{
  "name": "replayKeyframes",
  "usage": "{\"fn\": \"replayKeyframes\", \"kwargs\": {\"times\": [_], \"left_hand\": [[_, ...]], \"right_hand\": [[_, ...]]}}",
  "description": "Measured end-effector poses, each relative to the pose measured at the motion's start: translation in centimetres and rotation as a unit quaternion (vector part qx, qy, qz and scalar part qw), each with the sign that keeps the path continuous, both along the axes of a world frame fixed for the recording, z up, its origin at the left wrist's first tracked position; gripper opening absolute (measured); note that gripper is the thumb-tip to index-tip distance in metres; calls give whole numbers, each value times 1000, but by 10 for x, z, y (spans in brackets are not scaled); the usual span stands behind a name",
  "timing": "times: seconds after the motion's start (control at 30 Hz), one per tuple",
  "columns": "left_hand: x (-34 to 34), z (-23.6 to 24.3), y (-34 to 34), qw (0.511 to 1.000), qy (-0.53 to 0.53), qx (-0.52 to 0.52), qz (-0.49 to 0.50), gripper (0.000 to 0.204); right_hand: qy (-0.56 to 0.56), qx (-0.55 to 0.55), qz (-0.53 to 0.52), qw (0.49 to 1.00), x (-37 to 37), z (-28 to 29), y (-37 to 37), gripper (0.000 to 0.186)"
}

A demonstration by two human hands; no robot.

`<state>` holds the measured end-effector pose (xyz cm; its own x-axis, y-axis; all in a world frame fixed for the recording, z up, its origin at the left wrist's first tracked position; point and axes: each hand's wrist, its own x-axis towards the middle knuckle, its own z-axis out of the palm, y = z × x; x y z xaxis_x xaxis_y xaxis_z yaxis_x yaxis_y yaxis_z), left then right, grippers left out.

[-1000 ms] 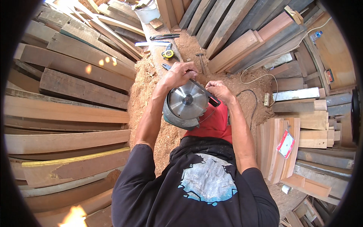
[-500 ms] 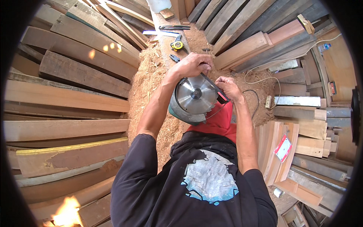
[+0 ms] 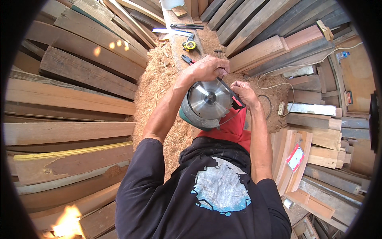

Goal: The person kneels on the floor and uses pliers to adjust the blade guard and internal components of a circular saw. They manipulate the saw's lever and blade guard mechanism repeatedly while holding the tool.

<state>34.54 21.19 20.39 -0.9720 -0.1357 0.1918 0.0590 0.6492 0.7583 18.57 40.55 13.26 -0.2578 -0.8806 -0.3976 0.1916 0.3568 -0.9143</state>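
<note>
A circular saw (image 3: pixel 195 118) is tipped over above my red-clothed lap, its round, shiny blade (image 3: pixel 201 104) facing up at me. My left hand (image 3: pixel 210 67) is closed at the saw's far end, fingers curled over the top edge of the dark base plate (image 3: pixel 226 87). Along the plate's right side, my right hand (image 3: pixel 245 93) is closed too, with its fingertips at the edge. Whether either hand pinches a small part there is hidden. Just beyond my left hand lie pliers (image 3: pixel 187 59) and a yellow tape measure (image 3: pixel 190 46) on a sawdust-strewn board (image 3: pixel 175 44).
Farther along the board are pincers (image 3: pixel 187 26) and a white try square (image 3: pixel 171 32). Stacked planks (image 3: pixel 71 95) line both sides. Sawdust (image 3: pixel 153 85) covers the ground. A pale cord (image 3: pixel 274 85) runs to a power strip (image 3: pixel 281 108) at right; a red-and-white package (image 3: pixel 295 157) lies on planks.
The view has shifted slightly, so the board and tools sit a little further right. Both hands keep their places at the saw, which stays in the same pose.
</note>
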Motion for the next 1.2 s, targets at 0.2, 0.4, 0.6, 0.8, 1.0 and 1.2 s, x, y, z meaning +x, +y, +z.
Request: {"fn": "replayKeyframes", "kwargs": {"times": [0.2,0.4,0.6,0.8,1.0,1.2], "left_hand": [[-6,10,-5,999,-35,20,-13,8],[-7,6,-10,999,-23,26,-36,8],[-7,7,-4,999,-34,0,-34,8],[-4,-1,-8,997,-39,60,-10,9],[-6,-6,-8,998,-15,64,3,9],[-1,-6,-8,995,3,94,22,6]], "right_hand": [[10,5,-4,1000,1,1,1,7],[23,9,1,1000,3,1,3,7],[26,13,0,1000,2,1,4,8],[21,0,-13,1000,4,0,4,8],[102,16,43,994,-1,7,-13,9],[86,6,63,994,-7,7,-13,10]]}}
